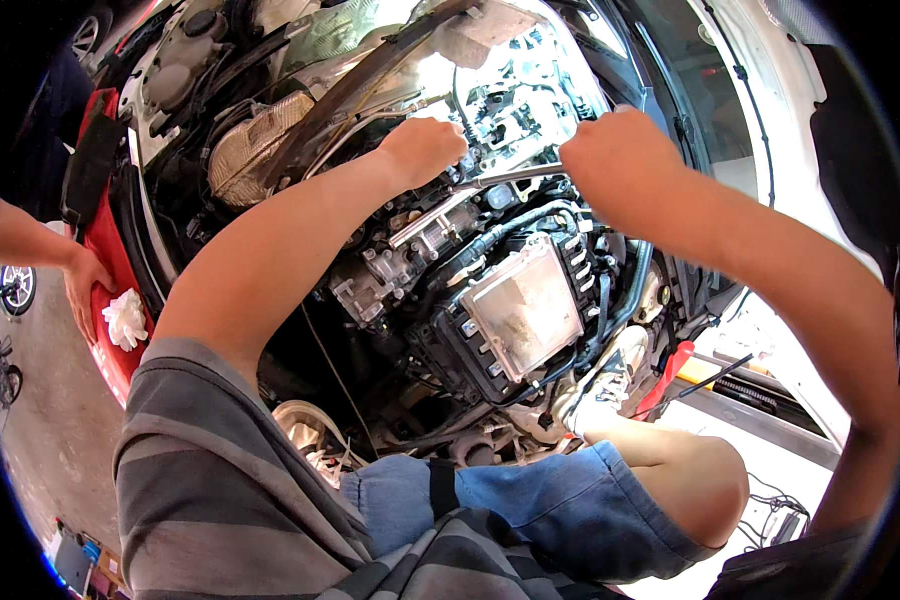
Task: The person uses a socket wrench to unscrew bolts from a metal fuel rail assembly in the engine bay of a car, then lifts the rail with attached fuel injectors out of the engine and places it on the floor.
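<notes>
My right hand [620, 165] is closed round one end of a long metal bar [518, 177], which looks like a wrench handle. The bar lies nearly level across the engine [510, 100], its other end below my left hand. Closed in a fist, my left hand [425, 150] sits over the engine just left of the bar's far end. What its fingers hold, if anything, is hidden. Below the bar are a metal pipe assembly [435, 230] and a silver-topped rectangular module [525, 310] with connectors along its side.
Another person's hand [85, 290] rests on the red bumper [115, 250] at left, beside a crumpled white wad [125, 320]. My shoe [610, 370] is inside the engine bay near a red-handled tool [667, 375]. The windshield [705, 110] and cables [770, 510] are at right.
</notes>
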Available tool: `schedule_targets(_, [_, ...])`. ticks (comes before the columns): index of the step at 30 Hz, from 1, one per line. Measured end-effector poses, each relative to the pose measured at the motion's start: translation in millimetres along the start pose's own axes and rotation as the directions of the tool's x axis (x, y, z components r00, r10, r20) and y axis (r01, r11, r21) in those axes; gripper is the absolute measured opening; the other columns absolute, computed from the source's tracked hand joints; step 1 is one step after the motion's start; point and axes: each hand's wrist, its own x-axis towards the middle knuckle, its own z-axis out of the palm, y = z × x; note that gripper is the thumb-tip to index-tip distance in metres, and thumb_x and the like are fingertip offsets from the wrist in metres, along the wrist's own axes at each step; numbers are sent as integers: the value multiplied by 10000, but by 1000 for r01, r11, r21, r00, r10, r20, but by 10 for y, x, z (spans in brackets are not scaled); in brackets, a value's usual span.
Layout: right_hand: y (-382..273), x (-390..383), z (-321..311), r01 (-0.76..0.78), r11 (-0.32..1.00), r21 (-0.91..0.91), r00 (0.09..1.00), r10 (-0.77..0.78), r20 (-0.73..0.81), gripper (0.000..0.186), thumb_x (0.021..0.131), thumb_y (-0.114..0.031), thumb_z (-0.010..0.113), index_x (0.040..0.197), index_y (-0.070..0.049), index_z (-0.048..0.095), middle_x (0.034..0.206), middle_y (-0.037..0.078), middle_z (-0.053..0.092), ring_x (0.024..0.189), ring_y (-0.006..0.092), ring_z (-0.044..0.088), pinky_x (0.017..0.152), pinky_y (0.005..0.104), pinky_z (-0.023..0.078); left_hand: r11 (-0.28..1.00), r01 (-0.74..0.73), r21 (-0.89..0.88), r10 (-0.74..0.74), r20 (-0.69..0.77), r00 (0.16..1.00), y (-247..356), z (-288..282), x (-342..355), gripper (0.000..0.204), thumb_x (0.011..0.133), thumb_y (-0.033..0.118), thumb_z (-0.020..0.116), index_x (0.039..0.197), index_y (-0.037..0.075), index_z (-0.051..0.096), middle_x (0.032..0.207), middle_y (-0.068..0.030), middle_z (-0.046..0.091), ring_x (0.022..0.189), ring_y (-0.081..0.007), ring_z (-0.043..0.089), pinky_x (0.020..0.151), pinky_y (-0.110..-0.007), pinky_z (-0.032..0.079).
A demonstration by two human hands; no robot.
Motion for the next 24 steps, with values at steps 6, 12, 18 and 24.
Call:
schedule_targets(6, [-113, 48, 76, -52, 997, -65, 997, 47, -65, 91, 775, -149, 628, 820, -71, 622, 746, 94, 652, 715, 229, 653, 628, 329, 476, 983, -78, 169, 65, 78, 995, 23, -31, 58, 75, 772, 44, 567, 751, 62, 637, 881, -86, 630, 822, -265, 661, 696, -379, 542])
schedule_targets(12, [-52, 120, -89, 30, 997, 76, 999, -32, 24, 35, 698, -45, 637, 729, -57, 647, 752, 114, 661, 733, 257, 655, 625, 366, 501, 987, -55, 148, 43, 82, 996, -3, -20, 56, 101, 784, 48, 574, 768, 50, 673, 855, -108, 655, 864, -288, 666, 721, -394, 543])
schedule_targets(18, [-18, 110, 131, -17, 997, 70, 994, 25, -111, 264, 698, -19, 658, 949, 1, 579, 799, 138, 652, 838, 277, 648, 680, 365, 531, 989, -39, 145, 24, 108, 994, 25, -50, 70, 99, 780, 42, 571, 762, 51, 668, 868, -115, 657, 852, -290, 668, 715, -398, 542])
schedule_targets(24, [28, 167, 40, -82, 991, 106, 972, 56, 227, 176, 754, -112, 643, 892, -5, 621, 836, 152, 661, 799, 299, 665, 665, 404, 529, 981, -57, 185, 42, 81, 996, -23, -2, 30, 96, 785, 53, 556, 772, 69, 650, 867, -85, 617, 830, -264, 657, 705, -377, 536])
